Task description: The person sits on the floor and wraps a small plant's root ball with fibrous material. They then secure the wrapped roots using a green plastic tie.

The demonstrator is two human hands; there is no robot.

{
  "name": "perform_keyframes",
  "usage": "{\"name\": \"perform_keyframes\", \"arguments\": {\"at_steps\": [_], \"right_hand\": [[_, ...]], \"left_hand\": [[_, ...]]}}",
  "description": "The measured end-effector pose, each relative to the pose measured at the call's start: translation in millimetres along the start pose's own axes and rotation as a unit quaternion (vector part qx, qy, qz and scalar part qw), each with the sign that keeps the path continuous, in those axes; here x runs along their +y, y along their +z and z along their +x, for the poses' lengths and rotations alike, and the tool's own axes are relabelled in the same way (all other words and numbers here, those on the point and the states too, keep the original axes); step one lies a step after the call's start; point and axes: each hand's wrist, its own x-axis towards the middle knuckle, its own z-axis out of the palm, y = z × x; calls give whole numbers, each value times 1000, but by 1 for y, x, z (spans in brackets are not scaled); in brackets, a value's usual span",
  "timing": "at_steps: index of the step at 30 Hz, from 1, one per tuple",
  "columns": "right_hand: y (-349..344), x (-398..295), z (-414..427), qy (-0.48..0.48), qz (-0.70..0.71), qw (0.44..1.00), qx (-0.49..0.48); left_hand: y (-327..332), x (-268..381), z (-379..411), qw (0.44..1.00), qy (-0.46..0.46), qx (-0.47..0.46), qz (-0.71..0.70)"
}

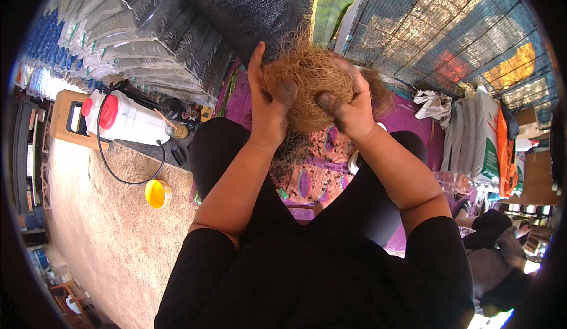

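A loose ball of brown coconut-like fibre is held up in front of me between both hands. My left hand grips its left side, thumb pressed on the front and one finger raised off it. On the right side my right hand clasps the ball, its thumb across the front and its fingers mostly hidden behind the strands. Both thumbs are dark with dirt. More brown fibre shows behind my right hand. Below the ball, a dark tangled clump lies on the patterned pink and purple cloth between my knees.
At left are a white pressure sprayer with a black hose, a yellow cup and stacked grey bags. A black mesh roll stands ahead. White sacks and a clear plastic bottle are at right. Another person sits behind them.
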Motion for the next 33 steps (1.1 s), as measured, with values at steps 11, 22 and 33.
{"name": "perform_keyframes", "arguments": {"at_steps": [11,22,33], "right_hand": [[3,0,9,-116,-243,959,-86],[5,-1,13,-127,-299,946,-19],[-9,-7,14,-65,-84,991,-82]], "left_hand": [[-5,-15,-5,998,-5,57,34],[-7,-15,-10,997,-6,11,-72],[0,-25,-13,995,-13,9,-98]]}}
